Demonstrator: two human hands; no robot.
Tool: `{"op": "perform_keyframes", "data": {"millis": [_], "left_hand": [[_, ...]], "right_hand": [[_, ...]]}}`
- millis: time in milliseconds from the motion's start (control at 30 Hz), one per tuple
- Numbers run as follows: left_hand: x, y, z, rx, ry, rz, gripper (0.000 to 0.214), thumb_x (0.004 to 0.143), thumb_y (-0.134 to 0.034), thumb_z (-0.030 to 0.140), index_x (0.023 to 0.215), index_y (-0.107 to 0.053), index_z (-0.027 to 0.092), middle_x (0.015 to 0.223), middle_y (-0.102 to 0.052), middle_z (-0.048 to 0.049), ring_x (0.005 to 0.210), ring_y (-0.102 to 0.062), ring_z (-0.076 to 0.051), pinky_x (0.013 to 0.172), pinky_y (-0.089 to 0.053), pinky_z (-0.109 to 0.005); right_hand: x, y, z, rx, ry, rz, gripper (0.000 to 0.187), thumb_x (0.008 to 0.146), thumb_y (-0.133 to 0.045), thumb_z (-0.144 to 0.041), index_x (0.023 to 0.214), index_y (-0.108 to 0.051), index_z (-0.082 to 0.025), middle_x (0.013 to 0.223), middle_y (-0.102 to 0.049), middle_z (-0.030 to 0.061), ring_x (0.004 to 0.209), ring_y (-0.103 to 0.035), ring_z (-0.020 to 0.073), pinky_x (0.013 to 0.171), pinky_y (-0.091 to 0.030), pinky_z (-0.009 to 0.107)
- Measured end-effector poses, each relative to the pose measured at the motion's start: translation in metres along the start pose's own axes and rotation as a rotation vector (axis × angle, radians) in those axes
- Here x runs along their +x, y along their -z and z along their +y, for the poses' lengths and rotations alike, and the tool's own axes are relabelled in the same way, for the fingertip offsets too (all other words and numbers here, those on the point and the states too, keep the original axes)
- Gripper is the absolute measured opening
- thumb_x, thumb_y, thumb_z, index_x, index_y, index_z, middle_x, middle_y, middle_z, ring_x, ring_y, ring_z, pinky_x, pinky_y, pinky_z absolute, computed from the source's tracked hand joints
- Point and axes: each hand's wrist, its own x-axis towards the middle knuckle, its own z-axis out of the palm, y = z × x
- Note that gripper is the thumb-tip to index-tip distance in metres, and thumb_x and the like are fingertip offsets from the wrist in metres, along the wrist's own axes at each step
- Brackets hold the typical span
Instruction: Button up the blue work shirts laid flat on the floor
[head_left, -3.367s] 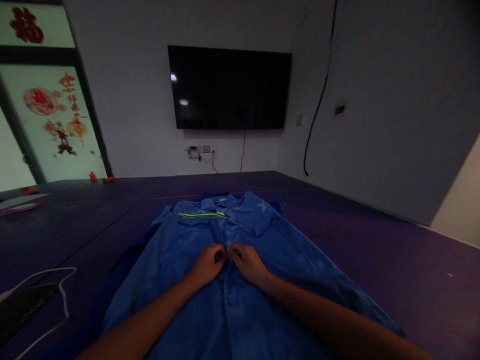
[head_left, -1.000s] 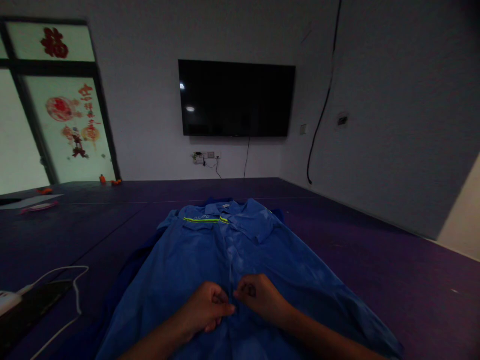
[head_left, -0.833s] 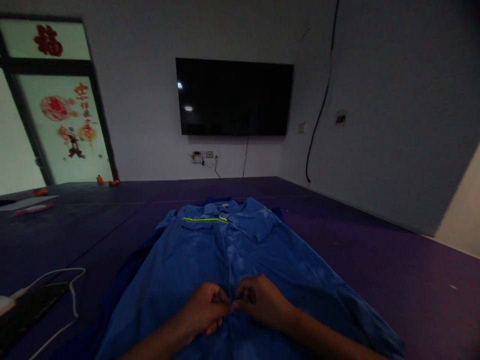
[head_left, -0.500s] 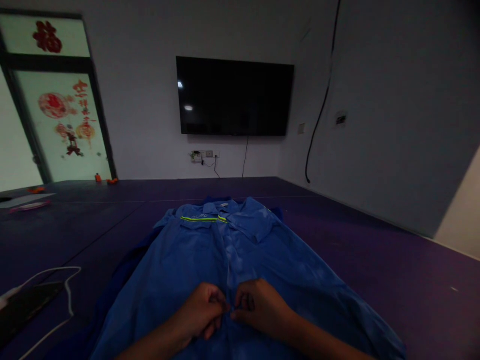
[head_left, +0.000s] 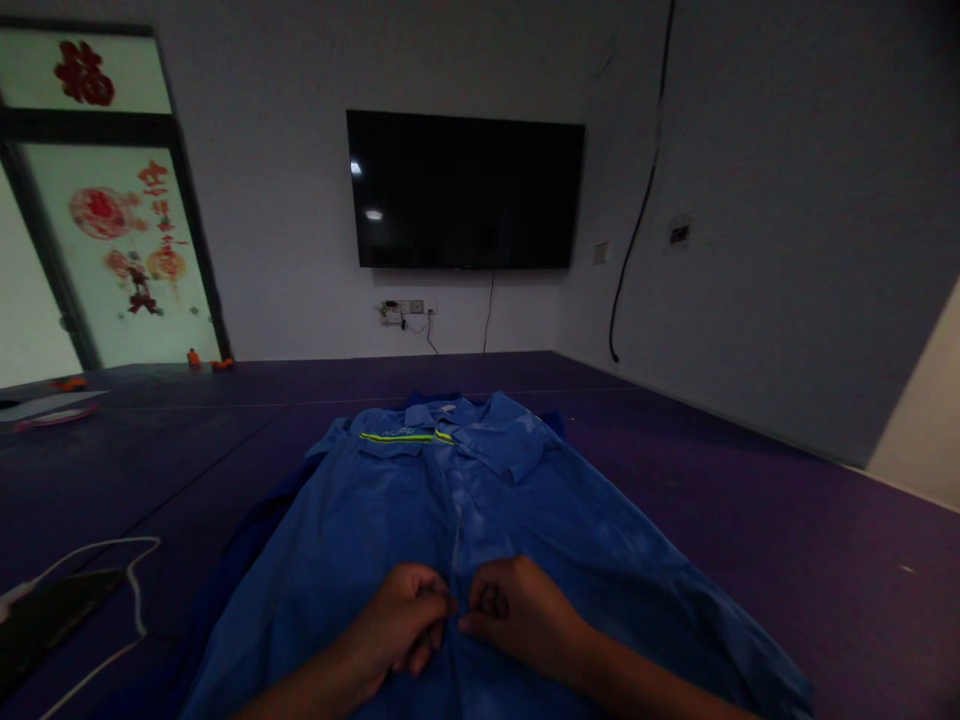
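A blue work shirt (head_left: 360,540) with a yellow-green stripe across the chest lies spread out, collar pointing away from me. Over its front placket, in the lower part, both hands are close together. My left hand (head_left: 409,615) is closed, thumb and fingers pinching the left side of the placket edge. Just across from it, my right hand (head_left: 517,615) is curled with thumb and forefinger together at the same edge. The fingertips nearly meet; any button between them is too small and dark to make out. Darker blue cloth (head_left: 255,540) shows beneath the shirt's left side.
The shirt rests on a dark purple surface (head_left: 712,480). A dark phone-like device (head_left: 56,615) with a white cable (head_left: 139,590) lies at the lower left. Farther back are a pink-edged flat item (head_left: 56,418) and small orange objects (head_left: 193,358). A television (head_left: 465,190) hangs on the wall.
My view has shifted very slightly. Both hands stay at the placket in nearly the same pinch, and the shirt lies as before.
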Motion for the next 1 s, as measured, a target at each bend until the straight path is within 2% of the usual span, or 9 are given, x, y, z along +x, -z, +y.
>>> {"op": "perform_keyframes", "data": {"millis": [133,400,567,767,1000], "left_hand": [[-0.0001,-0.0001,0.0004,0.002,0.005,-0.001,0.015,0.067,-0.047,0.031,0.066,-0.045,0.016,0.045,-0.048,0.0073,0.026,-0.033,-0.002,0.030,-0.009,-0.017],[0.0011,-0.0009,0.0018,-0.051,-0.055,-0.008,0.017,0.068,-0.048,0.032,0.068,-0.044,0.016,0.046,-0.049,0.0076,0.026,-0.034,-0.002,0.030,-0.010,-0.016],[0.0039,-0.0015,-0.0003,0.027,-0.064,-0.022,0.014,0.068,-0.046,0.030,0.072,-0.043,0.016,0.046,-0.049,0.0084,0.026,-0.037,-0.003,0.028,-0.014,-0.014],[0.0026,-0.0023,-0.0036,0.114,-0.067,-0.050,0.014,0.069,-0.048,0.028,0.075,-0.041,0.017,0.047,-0.049,0.0090,0.027,-0.041,-0.004,0.027,-0.021,-0.014],[0.0042,-0.0001,-0.0058,0.125,-0.065,-0.052,0.015,0.070,-0.046,0.029,0.079,-0.043,0.016,0.048,-0.051,0.0079,0.027,-0.042,-0.005,0.027,-0.020,-0.014]], "right_hand": [[0.0008,-0.0025,0.0024,0.067,0.011,0.001,0.015,0.063,-0.066,-0.030,0.071,-0.063,-0.017,0.059,-0.060,-0.0014,0.052,-0.051,0.0092,0.046,-0.031,0.018],[0.0007,-0.0024,-0.0011,0.165,0.018,0.020,0.012,0.064,-0.065,-0.023,0.071,-0.059,-0.016,0.057,-0.055,-0.0027,0.051,-0.048,0.0080,0.046,-0.032,0.017],[0.0021,-0.0053,0.0017,0.176,0.023,-0.003,0.009,0.065,-0.063,-0.020,0.071,-0.057,-0.015,0.057,-0.054,-0.0029,0.051,-0.046,0.0074,0.045,-0.031,0.016],[0.0022,-0.0070,0.0056,0.169,0.058,-0.025,0.014,0.071,-0.059,-0.029,0.072,-0.057,-0.015,0.057,-0.055,-0.0021,0.049,-0.046,0.0071,0.043,-0.029,0.016],[0.0001,-0.0050,0.0043,0.117,0.073,-0.044,0.022,0.074,-0.055,-0.037,0.073,-0.057,-0.016,0.057,-0.056,-0.0014,0.048,-0.047,0.0070,0.042,-0.029,0.016]]}}
